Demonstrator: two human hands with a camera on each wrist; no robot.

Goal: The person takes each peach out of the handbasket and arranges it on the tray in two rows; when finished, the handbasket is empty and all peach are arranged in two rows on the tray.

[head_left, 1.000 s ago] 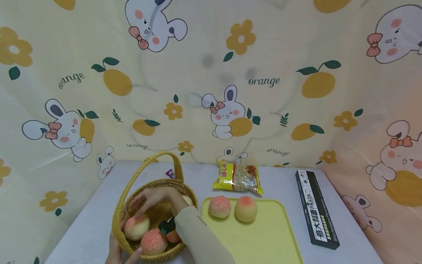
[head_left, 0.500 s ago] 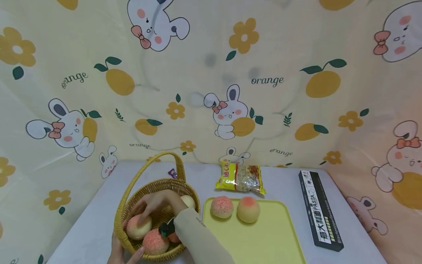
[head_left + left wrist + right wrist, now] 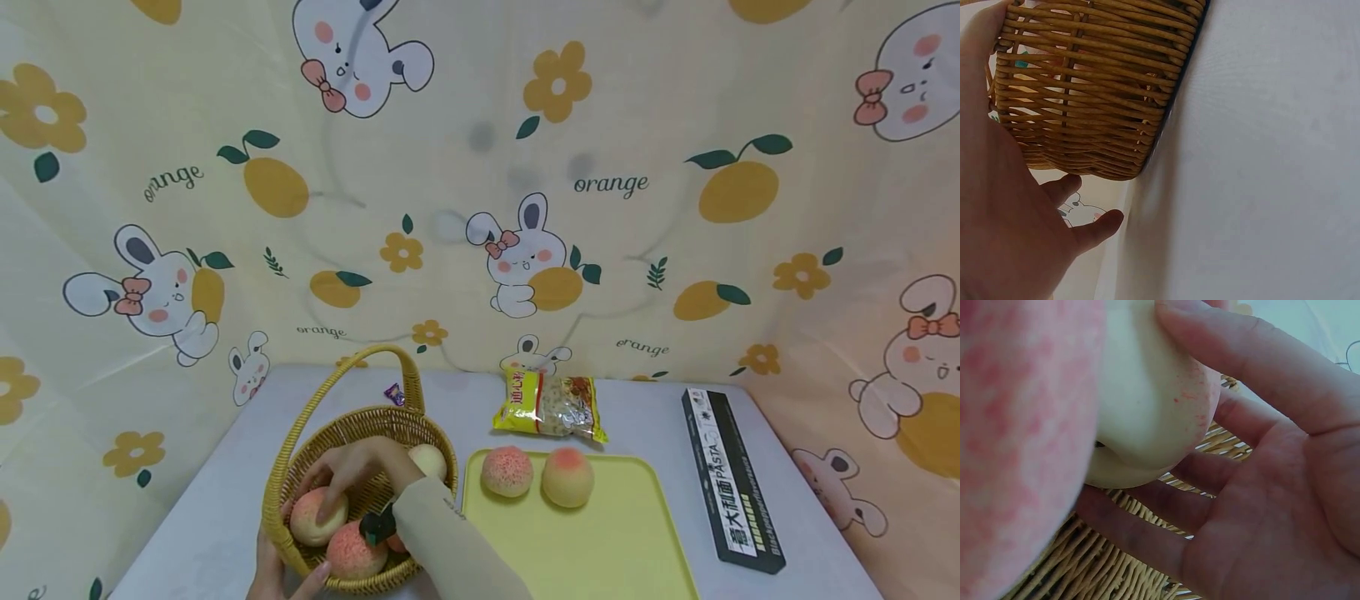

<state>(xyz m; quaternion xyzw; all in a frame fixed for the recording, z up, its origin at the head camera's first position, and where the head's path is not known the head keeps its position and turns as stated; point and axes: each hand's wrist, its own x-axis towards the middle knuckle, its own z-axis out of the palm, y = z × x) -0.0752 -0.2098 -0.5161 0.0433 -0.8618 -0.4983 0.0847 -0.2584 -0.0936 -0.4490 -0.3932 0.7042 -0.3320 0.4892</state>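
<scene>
A wicker basket (image 3: pixel 442 435) with a tall handle stands on the table at the left. My left hand (image 3: pixel 273 575) holds its near left side, thumb at the front rim. In the left wrist view, two fingers (image 3: pixel 1099 231) extend past the woven wall (image 3: pixel 1091 100). Reaching inside the basket, my right hand (image 3: pixel 351 467) grips a pale peach (image 3: pixel 321 527) with a pink top; the right wrist view shows thumb and fingers around this peach (image 3: pixel 1147 394). A speckled pink peach (image 3: pixel 356 552) lies close beside it. A pale round fruit (image 3: pixel 427 463) sits at the basket's right.
A yellow-green tray (image 3: pixel 585 550) lies right of the basket, bearing a speckled peach (image 3: pixel 507 472) and a red-topped peach (image 3: pixel 567 478). Behind it is a yellow pasta bag (image 3: pixel 550 405). A black pasta box (image 3: pixel 733 479) lies at right, a small purple wrapper (image 3: pixel 394 393) behind the basket.
My right hand has lowered from over the pale peach, and its thumb and fingers have closed around it. The left hand stays at the basket. The view has shifted slightly.
</scene>
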